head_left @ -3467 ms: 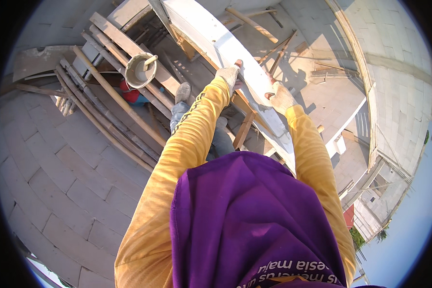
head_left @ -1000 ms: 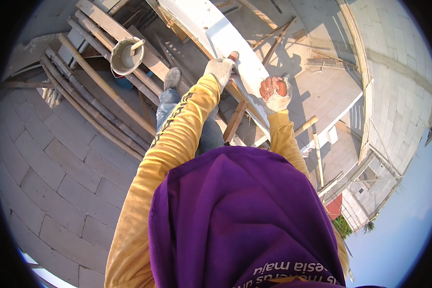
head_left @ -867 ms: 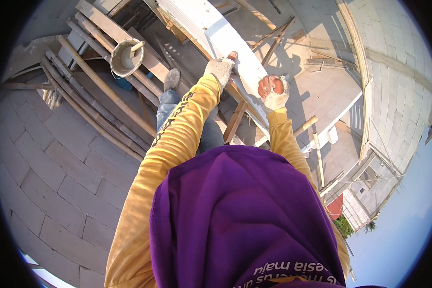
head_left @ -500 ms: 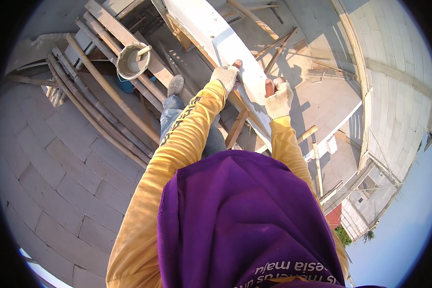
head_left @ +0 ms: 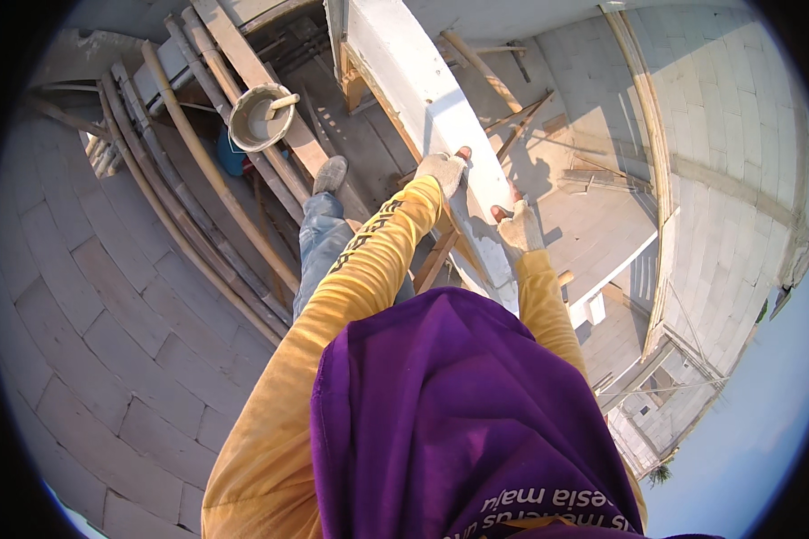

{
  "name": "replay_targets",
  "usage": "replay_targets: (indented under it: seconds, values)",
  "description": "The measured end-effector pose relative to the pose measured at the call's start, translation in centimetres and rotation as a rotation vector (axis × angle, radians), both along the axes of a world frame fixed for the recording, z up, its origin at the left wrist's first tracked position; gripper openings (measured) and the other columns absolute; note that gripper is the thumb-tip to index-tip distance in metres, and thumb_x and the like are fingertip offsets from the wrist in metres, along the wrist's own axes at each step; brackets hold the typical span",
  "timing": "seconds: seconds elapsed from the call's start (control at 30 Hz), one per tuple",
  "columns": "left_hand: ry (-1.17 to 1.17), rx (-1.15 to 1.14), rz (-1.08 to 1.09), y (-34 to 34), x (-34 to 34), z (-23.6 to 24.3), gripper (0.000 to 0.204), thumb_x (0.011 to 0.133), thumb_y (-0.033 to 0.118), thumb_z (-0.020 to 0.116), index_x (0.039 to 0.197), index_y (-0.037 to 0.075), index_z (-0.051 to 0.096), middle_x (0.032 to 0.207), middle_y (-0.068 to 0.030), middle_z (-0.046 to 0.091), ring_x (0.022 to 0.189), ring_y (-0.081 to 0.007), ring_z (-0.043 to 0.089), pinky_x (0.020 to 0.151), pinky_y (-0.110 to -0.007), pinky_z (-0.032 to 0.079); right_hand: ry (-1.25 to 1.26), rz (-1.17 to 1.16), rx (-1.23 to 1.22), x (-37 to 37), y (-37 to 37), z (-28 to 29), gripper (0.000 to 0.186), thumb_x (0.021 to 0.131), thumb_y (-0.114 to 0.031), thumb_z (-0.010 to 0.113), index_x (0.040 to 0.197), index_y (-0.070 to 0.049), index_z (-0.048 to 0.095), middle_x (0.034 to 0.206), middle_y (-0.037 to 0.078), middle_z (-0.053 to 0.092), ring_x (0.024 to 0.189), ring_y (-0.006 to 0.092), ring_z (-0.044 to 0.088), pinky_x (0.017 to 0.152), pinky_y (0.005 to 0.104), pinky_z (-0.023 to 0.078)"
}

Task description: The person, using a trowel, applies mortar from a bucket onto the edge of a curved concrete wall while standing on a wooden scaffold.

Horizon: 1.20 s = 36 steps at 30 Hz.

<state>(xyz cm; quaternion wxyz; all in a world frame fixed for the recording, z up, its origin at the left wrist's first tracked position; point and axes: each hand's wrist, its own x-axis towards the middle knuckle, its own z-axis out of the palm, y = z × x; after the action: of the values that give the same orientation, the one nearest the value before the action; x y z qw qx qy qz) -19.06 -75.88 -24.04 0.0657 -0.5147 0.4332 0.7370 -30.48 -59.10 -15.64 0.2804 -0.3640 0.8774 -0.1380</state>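
A long white beam (head_left: 404,67) with a timber strip along its left side runs diagonally in front of me. My left hand (head_left: 445,172), in a pale knit glove with bare fingertips, is closed on the beam's left edge. My right hand (head_left: 514,226), gloved the same way, sits lower and to the right, its fingers gripping the beam. A bucket (head_left: 252,135) with grey contents and a wooden-handled tool stands on planks left of the beam. My shod foot (head_left: 330,175) is beside those planks, above my left forearm.
Planks (head_left: 302,144) and several bamboo poles (head_left: 216,189) lie on the left over a lower level, by a wall of light blocks (head_left: 99,359). A blue container (head_left: 230,158) shows below them. On the right are loose timbers (head_left: 521,126), a long bamboo rail (head_left: 656,180) and more block walls (head_left: 728,144).
My view has shifted, so the beam and hands appear lower in the picture. My right hand has gone from a bunched fist to fingers laid over the beam. My left hand keeps its grip.
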Motion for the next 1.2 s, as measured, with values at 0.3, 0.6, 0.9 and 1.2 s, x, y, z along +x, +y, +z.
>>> replay_targets:
  seconds: [0.3,0.6,0.9,1.2]
  values:
    - [0.085,-0.071,0.044,0.6,-0.2,-2.9,0.054,0.094,0.049,0.058,0.096,-0.005,0.064,0.071,-0.0105,0.062,0.058,-0.0192,0.059,0.056,-0.032,0.05,-0.045,-0.034,-0.005,0.1,-0.6,0.0,0.063,0.078,-0.011,0.072,0.137,-0.005,0.05,0.122,0.026,0.06,0.115,0.0403,0.056,0.096,0.0433,0.046]
    - [0.086,-0.021,0.036,0.5,-0.4,-3.2,0.055,0.093,0.05,0.059,0.1,-0.005,0.063,0.078,-0.0123,0.063,0.061,-0.0201,0.06,0.059,-0.031,0.051,-0.016,0.017,-0.082,-0.9,0.8,-1.3,0.065,0.078,-0.014,0.073,0.137,-0.004,0.049,0.119,0.027,0.062,0.11,0.0419,0.059,0.092,0.0431,0.049]
    - [0.033,-0.018,-0.132,-0.7,0.4,1.0,0.069,0.095,0.061,0.041,0.101,0.0,0.071,0.09,-0.019,0.07,0.091,-0.034,0.066,0.085,-0.039,0.048,0.023,0.083,0.048,-0.6,1.8,0.6,0.076,0.074,-0.012,0.075,0.143,-0.005,0.044,0.122,0.028,0.06,0.115,0.0425,0.056,0.097,0.0443,0.046]
    - [0.008,-0.02,-0.105,-0.6,0.5,0.4,0.067,0.095,0.059,0.042,0.11,-0.001,0.069,0.106,-0.0233,0.069,0.104,-0.0383,0.064,0.093,-0.041,0.047,-0.014,0.036,0.112,0.1,0.5,1.8,0.071,0.073,-0.011,0.077,0.138,-0.004,0.048,0.121,0.026,0.061,0.115,0.0417,0.057,0.096,0.0433,0.047]
